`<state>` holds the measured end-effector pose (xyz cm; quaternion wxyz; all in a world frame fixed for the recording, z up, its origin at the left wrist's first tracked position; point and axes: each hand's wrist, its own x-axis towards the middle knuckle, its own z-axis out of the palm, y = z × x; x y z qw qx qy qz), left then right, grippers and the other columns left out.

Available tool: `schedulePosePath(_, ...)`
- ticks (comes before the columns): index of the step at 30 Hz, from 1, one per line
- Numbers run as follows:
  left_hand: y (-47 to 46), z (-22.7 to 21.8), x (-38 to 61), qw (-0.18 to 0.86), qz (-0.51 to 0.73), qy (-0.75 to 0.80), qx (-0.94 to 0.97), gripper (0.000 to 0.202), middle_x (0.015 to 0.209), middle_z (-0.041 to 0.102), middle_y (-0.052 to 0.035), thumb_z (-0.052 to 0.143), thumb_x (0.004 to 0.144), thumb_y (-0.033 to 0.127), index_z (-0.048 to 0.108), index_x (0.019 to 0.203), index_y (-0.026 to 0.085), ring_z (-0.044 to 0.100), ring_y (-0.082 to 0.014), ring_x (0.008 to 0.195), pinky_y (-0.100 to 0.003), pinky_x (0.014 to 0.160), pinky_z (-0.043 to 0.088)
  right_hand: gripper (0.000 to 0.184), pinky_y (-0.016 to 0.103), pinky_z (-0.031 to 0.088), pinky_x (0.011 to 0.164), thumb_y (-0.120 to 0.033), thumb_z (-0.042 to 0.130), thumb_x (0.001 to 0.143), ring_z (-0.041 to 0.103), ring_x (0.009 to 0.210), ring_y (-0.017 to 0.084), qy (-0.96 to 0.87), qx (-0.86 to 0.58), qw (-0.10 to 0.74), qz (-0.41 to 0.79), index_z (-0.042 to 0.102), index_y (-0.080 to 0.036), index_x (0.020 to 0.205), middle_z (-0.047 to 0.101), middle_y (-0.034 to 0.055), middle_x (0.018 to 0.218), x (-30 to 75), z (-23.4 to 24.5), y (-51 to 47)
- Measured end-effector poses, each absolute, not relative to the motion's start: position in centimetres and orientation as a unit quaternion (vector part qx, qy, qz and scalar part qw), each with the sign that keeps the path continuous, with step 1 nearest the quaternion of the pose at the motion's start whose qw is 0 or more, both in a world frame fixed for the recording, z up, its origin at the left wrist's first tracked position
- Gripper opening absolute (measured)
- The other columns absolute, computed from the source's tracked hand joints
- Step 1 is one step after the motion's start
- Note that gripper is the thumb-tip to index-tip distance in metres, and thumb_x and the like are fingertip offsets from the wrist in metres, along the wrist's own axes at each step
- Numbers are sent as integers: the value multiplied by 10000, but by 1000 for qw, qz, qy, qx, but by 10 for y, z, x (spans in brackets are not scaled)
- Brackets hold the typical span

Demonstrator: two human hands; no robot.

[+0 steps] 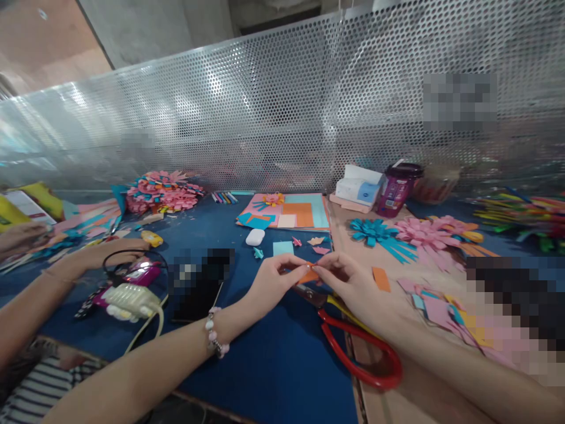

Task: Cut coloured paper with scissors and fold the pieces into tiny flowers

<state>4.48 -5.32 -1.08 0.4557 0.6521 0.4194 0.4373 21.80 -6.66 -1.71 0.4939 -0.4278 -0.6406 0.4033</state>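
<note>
Head view: left hand and right hand pinch small orange paper between fingertips, mid-tabletop. Bare blue room nearer, bounded right by cardboard edge; red-handled scissors crowd close. Fingers partly hide paper; long axis, pointing direction unclear.

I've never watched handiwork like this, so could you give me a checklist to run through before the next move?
1. Orange paper held by left grip and right grip: ok, pinched between them.
2. Its edges lined up: cannot tell, partly hidden.
3. Scissors in full view: not ok, partly covered.
4. Phone clear of left grip: ok, lies apart, to its left.
5. Co-worker's hand clear: ok, well over to the left.
</note>
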Motion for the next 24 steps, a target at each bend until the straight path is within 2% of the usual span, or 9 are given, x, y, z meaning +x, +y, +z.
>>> schedulePosePath(24, -56, -6, 46, 470, 432, 422, 644, 201, 810, 666, -55, 623, 748, 320, 673, 822, 140, 600, -151, 739, -236, 652, 488, 159, 257, 457, 613, -365, 573, 830, 579, 672, 127, -661, -435, 479, 381, 564, -206, 839, 601, -12, 734, 219, -18, -68)
